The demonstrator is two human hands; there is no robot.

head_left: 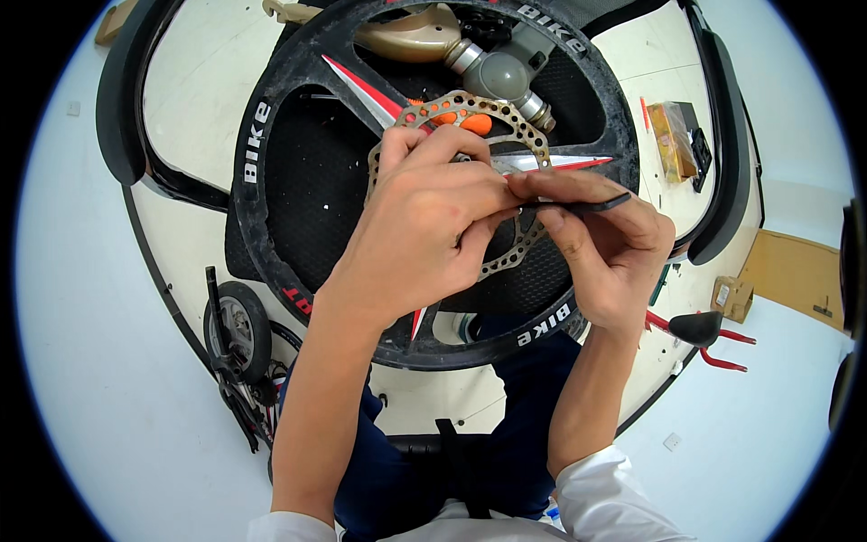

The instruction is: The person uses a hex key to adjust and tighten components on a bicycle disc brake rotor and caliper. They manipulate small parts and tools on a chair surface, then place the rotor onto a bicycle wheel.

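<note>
A black spoked bicycle wheel (256,212) with red and white accents lies flat in front of me. A drilled metal brake disc (511,259) sits over its hub. My left hand (424,217) reaches across the disc, its fingers curled together near the hub; what they pinch is hidden. Close beside it, my right hand (614,239) grips a slim black hex key (607,205) between thumb and fingers. The key's inner end disappears near the left fingertips, and the hub's centre is mostly covered by both hands.
Under the wheel is a black textured seat (312,181) with armrests (122,108) either side. At its far end lie a beige shell (415,36) with a grey metal joint (499,75) and an orange handle (476,124). A small wheel (242,330) stands left; a cardboard box (733,298) sits right.
</note>
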